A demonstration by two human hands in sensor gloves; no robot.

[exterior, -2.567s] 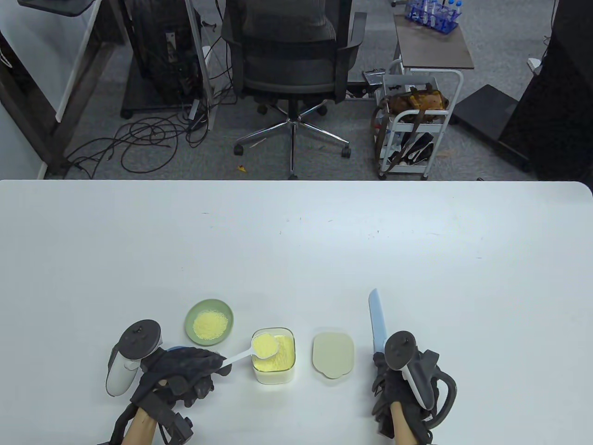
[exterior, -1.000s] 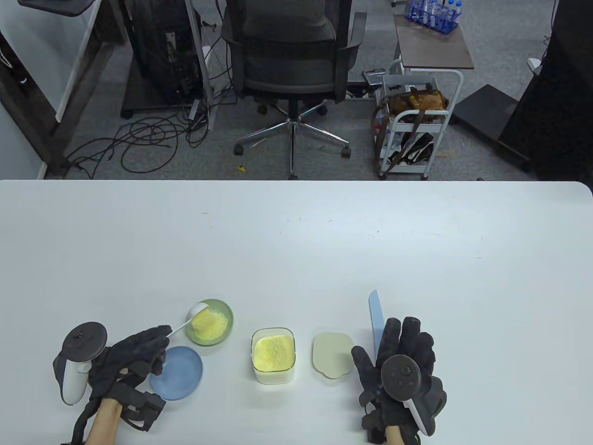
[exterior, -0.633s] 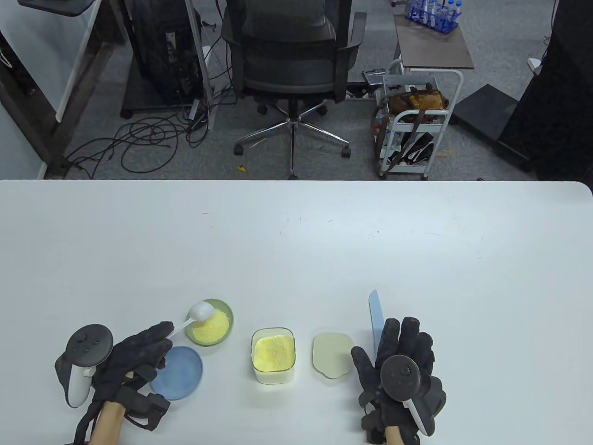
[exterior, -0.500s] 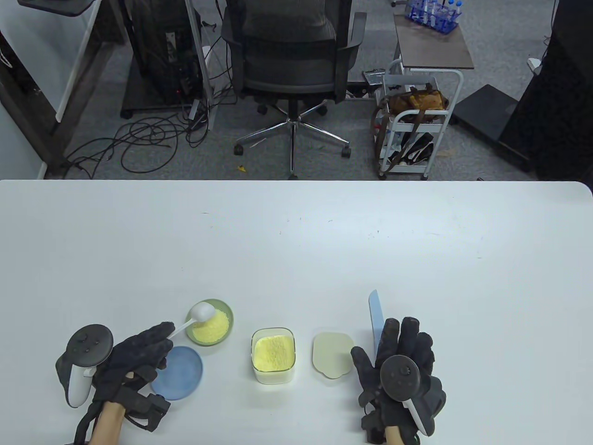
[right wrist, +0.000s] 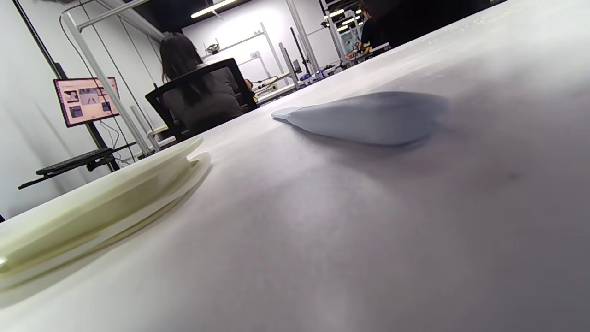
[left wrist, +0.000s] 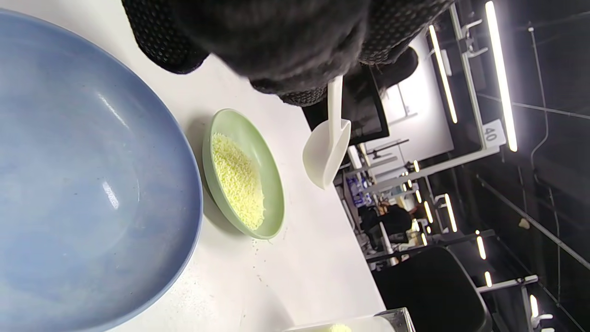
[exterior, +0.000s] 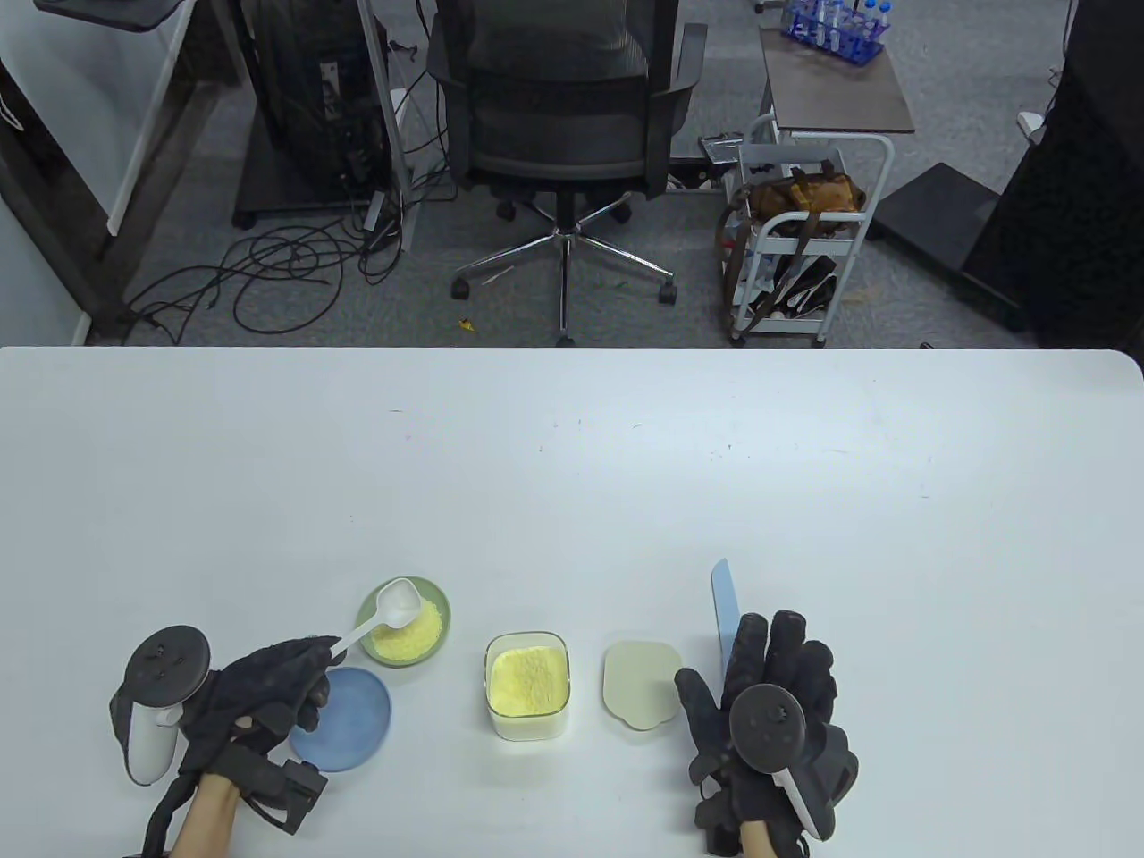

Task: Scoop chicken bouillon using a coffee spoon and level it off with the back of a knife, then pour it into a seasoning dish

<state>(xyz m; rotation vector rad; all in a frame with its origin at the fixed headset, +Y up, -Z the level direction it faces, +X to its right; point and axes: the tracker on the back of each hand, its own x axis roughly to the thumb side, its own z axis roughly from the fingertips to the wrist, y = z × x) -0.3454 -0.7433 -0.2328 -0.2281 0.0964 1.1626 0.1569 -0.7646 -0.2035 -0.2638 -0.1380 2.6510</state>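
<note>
The left hand [exterior: 268, 693] pinches the handle of the white coffee spoon [exterior: 389, 608], its empty bowl hanging over the green seasoning dish [exterior: 433, 597] that holds a heap of chicken bouillon [exterior: 407, 635]. Just beside that hand's fingers sits a blue dish [exterior: 353, 728], and the open bouillon container [exterior: 527, 686] stands between the hands, its lid [exterior: 642, 684] nearer the right. The right hand [exterior: 773, 706] lies flat with straight fingers over the knife [exterior: 726, 603], whose blade points into broad bare table [exterior: 572, 465]. A "40" tag [left wrist: 490, 133] shows in the left wrist view.

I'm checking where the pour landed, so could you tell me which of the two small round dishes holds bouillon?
The green dish, farther from the person, holds yellow granules; the blue dish beside it holds none.
</note>
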